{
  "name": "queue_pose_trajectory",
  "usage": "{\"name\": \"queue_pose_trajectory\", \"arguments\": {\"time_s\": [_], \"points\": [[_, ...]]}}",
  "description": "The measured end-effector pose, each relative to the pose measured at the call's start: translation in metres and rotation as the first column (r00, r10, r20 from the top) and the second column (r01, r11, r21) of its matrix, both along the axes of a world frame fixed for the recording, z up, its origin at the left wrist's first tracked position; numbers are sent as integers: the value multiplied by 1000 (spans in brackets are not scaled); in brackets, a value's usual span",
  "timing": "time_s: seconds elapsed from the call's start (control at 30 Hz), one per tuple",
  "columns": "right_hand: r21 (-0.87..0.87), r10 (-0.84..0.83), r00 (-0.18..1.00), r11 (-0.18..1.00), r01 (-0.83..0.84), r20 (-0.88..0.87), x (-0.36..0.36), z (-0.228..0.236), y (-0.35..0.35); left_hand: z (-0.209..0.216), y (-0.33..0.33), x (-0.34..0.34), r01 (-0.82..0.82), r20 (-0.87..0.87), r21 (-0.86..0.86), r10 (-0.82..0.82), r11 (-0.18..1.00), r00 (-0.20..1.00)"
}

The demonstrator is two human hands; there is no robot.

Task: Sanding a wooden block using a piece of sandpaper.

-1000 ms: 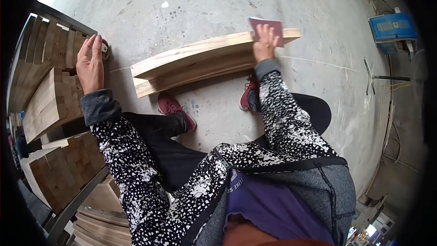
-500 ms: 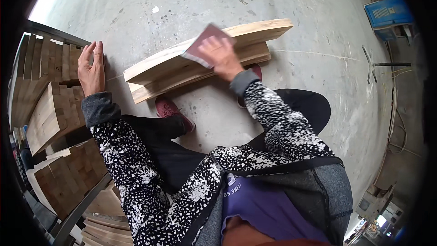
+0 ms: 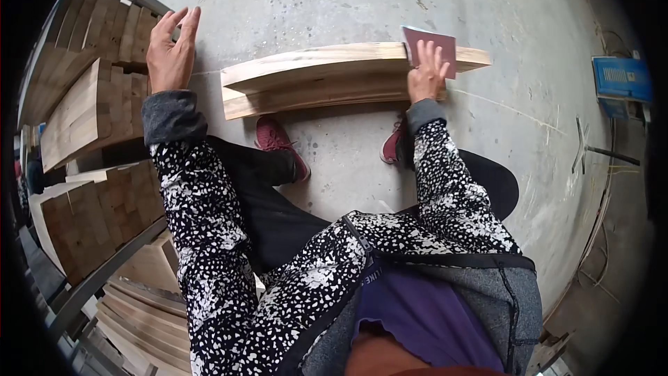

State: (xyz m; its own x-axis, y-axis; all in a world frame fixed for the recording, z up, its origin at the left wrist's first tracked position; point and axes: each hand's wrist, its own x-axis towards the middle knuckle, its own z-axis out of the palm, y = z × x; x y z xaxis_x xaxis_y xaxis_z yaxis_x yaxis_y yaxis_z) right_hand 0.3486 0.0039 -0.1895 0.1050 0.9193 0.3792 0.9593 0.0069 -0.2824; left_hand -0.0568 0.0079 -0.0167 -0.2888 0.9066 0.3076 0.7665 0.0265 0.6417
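A long pale wooden piece [image 3: 313,63] lies crosswise on the floor in front of my feet, its upper board overhanging a lower one. Near its right end, a reddish-brown sheet of sandpaper [image 3: 445,47] rests against the upper board. My right hand [image 3: 426,73] presses this sheet with its fingers spread over it, keeping hold of it. Over at the left, my left hand [image 3: 170,52] is raised beside the stacked boards, its fingers stretched and nothing in it.
Stacked wooden blocks [image 3: 97,115] fill a metal rack [image 3: 115,275] along my left. Far right are a blue box [image 3: 621,78] and a dark rod with a crossed foot [image 3: 611,155] on the concrete floor [image 3: 515,146]. My red shoes [image 3: 273,138] stand just behind the wooden piece.
My right hand has slid the sandpaper rightward along the board, from its middle toward its right end. My left hand stays raised and open by the stack. The whole view has turned somewhat.
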Motion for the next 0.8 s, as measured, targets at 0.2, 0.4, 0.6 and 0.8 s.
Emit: {"name": "queue_pose_trajectory", "arguments": {"time_s": [0.2,0.4,0.6,0.8], "points": [[17,606,781,792,-611,-153,-230,12,-44,3,-7,-1,-8,27,54,7,998,1000],[28,817,546,560,-828,-185,-305,16,-39,2,-8,-6,-5,24,53,4,999,1000],[-64,636,763,762,-644,-114,-151,20,-5,5,-17,-21,-27,-3,37,28,999,1000],[-88,-137,991,987,136,-6,166,-10,41,-3,-4,-5,8,4,1,-8,1000,1000]]}}
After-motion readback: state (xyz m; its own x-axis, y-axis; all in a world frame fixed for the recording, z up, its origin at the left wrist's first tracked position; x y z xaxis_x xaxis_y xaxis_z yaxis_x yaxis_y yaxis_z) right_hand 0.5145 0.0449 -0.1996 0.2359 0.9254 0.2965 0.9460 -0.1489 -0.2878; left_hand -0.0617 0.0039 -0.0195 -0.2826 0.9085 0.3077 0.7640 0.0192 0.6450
